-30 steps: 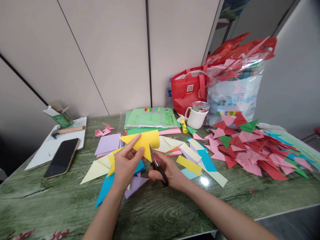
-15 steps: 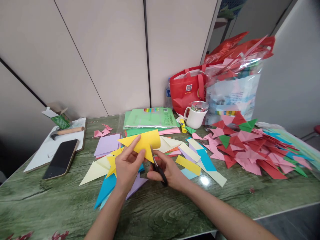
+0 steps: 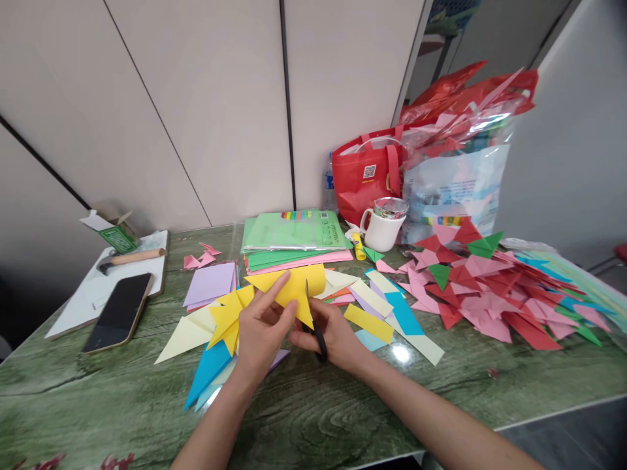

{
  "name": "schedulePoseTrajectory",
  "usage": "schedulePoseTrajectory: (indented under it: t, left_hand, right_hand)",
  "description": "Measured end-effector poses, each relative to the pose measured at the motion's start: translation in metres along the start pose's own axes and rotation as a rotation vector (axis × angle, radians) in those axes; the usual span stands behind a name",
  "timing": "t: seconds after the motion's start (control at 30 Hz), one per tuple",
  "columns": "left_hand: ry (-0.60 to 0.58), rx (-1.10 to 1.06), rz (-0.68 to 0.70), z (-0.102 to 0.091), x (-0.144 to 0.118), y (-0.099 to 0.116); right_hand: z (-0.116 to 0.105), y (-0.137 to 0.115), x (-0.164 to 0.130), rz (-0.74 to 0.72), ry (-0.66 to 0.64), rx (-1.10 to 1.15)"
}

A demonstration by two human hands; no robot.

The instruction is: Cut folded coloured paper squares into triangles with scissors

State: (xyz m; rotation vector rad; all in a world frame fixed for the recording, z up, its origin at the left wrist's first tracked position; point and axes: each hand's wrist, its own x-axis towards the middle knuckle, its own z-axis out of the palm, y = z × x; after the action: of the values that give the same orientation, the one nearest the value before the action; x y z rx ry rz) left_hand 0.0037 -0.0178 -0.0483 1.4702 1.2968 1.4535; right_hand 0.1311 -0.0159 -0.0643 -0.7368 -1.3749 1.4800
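Note:
A folded piece of yellow paper (image 3: 306,279) is pinched between the thumb and fingers of my left hand (image 3: 262,333). One end of it curls over, and a pointed corner hangs toward me. My right hand (image 3: 333,329) is closed around the black handles of a pair of scissors (image 3: 319,339). The blades lie across the paper, pointing away from me. Under and left of my left hand lie pieces of yellow paper (image 3: 225,320), cream paper (image 3: 183,333) and blue paper (image 3: 208,375). Cut strips, including a yellow strip (image 3: 369,324), lie right of my right hand.
A stack of green paper packs (image 3: 294,233), a glue stick (image 3: 358,247) and a white mug (image 3: 385,230) stand behind. On the right are a red and pink paper pile (image 3: 490,294) and bags (image 3: 455,176). A phone (image 3: 119,312) and hammer (image 3: 132,259) lie left.
Both hands have shifted slightly right and a little toward me, with the yellow paper and scissors. The blades now reach farther across the paper.

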Motion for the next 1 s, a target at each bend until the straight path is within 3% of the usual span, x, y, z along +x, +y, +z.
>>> schedulePoseTrajectory:
  t: [1.0]
  left_hand:
    - [-0.022,0.094,0.024,0.003,-0.002,0.0]
  right_hand:
    - [0.0,0.017,-0.001,0.029,0.112,0.025]
